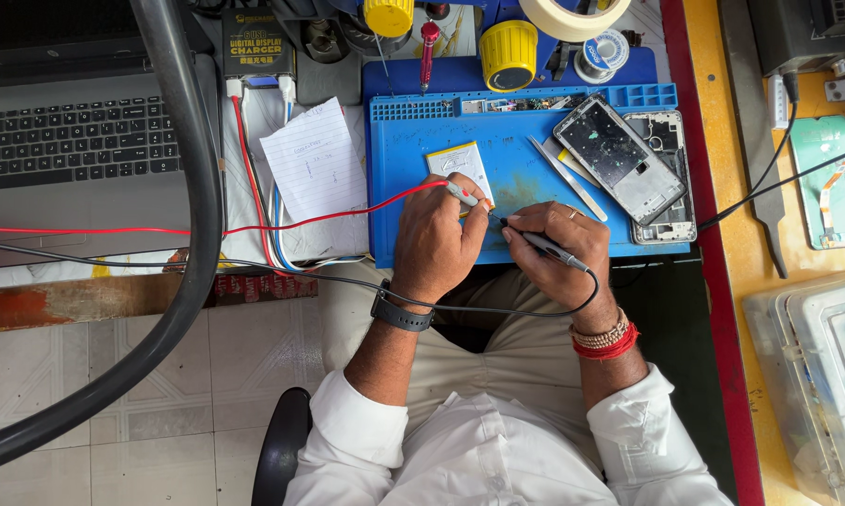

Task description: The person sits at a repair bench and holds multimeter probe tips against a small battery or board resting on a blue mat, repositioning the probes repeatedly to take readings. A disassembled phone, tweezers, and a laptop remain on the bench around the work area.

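Left hand [433, 236] grips red probe [462, 196], right hand [558, 245] grips black probe [542, 245], both at flat battery [460, 165] on blue mat [535, 169]; probable risk: tips slip & short contacts.

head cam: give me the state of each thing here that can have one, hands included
left hand: grips red probe, tip on the battery
right hand: grips black probe, tip toward the battery
battery: flat on blue mat, out of the phone
phone: opened, screen panel lifted off its frame
laptop: lid open
tweezers: lying on the mat, unheld
tape roll: resting at the mat's top edge
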Demonstrator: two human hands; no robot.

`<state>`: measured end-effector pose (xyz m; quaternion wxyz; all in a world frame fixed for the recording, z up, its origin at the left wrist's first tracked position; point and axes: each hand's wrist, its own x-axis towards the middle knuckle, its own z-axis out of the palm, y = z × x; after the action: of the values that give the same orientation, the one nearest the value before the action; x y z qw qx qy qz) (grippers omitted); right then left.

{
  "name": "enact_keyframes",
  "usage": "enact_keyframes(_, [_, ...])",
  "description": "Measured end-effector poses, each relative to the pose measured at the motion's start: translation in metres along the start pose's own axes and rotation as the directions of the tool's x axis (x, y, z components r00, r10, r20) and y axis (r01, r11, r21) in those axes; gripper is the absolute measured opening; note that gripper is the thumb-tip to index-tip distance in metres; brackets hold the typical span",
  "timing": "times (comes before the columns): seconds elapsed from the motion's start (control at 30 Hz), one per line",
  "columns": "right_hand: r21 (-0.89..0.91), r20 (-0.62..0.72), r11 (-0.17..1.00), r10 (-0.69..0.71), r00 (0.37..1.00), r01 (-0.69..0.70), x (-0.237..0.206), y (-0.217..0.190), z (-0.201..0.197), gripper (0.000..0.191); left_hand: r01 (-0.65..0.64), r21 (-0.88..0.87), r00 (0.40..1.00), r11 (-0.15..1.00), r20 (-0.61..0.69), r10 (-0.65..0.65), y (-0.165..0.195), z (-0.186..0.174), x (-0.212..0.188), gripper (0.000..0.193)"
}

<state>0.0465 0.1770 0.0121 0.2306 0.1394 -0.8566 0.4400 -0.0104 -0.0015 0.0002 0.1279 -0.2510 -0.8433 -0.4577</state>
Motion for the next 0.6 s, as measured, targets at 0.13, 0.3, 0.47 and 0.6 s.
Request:
enact_keyframes(0.13, [-0.007, 0.010, 1.000, -0.007, 1.000, 0.007, 0.0007, -0.0007, 0.0002, 0.020, -0.005, 0.003, 1.000, 1.000, 0.004, 0.005, 0.0001, -0.0009, 0.0013, 0.008])
enact_keyframes(0.3, [-0.008, 0.007, 1.000, -0.010, 1.000, 0.010, 0.0007, -0.0010, 0.0003, 0.019, 0.002, 0.003, 1.000, 1.000, 0.007, -0.002, 0.0001, -0.0007, 0.0012, 0.010])
enact_keyframes(0.47, [-0.010, 0.007, 1.000, -0.009, 1.000, 0.009, 0.0007, -0.0010, 0.0004, 0.019, -0.010, 0.019, 1.000, 1.000, 0.003, 0.010, -0.0003, 0.0000, 0.0009, 0.009])
enact_keyframes(0.6, [-0.010, 0.009, 1.000, -0.012, 1.000, 0.012, 0.0006, -0.0008, 0.0003, 0.019, 0.009, 0.015, 1.000, 1.000, 0.017, -0.009, -0.0008, 0.0001, 0.0003, 0.010])
